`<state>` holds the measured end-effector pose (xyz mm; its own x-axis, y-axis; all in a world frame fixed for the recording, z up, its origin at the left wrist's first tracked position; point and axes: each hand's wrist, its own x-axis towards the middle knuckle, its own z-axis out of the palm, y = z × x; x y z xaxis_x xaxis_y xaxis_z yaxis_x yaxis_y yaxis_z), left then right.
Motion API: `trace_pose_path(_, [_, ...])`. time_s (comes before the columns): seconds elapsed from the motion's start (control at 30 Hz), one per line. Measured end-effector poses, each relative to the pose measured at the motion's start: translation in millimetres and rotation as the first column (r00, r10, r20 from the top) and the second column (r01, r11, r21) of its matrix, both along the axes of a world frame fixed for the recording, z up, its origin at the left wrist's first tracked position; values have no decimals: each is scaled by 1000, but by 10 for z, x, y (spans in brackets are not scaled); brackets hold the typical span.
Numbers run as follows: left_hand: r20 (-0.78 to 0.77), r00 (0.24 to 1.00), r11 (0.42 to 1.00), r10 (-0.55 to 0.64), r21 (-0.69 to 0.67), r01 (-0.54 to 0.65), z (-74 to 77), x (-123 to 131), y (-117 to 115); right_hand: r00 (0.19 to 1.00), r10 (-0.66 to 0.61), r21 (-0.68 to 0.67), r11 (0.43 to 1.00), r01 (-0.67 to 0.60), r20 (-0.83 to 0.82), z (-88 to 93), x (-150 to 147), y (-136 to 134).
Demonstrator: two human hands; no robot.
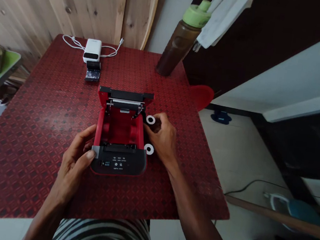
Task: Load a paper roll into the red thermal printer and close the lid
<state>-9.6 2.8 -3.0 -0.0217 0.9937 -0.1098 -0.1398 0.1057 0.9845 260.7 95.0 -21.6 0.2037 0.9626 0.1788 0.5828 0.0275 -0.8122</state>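
Observation:
A small red and black printer sits on the red patterned table with its lid flipped open and its red paper bay bare. My left hand grips the printer's near left corner, thumb on the black front panel. My right hand rests beside the printer's right wall, fingers curled. Two small white paper rolls lie there: one at my fingertips, the other under my palm's near edge. Whether my fingers pinch the far roll I cannot tell.
A white power bank with a white cable and a small black device lie at the table's far side. A brown bottle with a green cap stands at the far right corner. A red stool is beyond the right edge.

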Motion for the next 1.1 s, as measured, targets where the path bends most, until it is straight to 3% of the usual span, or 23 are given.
trace_pose_path(0.23, [-4,1000,1000,12,-19,-12,37,24,-4,992,118,-68,990,-121,-44,36,71,-56])
trace_pose_path(0.63, [-42,999,1000,15,20,-14,0,5,1,985,166,-115,978,-171,-53,61,208,-83])
trace_pose_path(0.77, [-25,1000,1000,-3,18,4,-15,-1,-1,990,137,-110,984,-138,-15,224,331,-324])
trace_pose_path(0.9, [-21,1000,1000,4,-4,-4,13,14,-6,975,201,-267,938,-220,-98,331,443,-688])
trace_pose_path(0.97, [-16,1000,1000,18,-12,-18,22,16,-8,963,216,-301,918,-257,-164,304,401,-797])
trace_pose_path(1.1, [-44,999,1000,8,27,-7,-7,-9,-8,956,249,-167,947,-274,-155,149,179,-828])
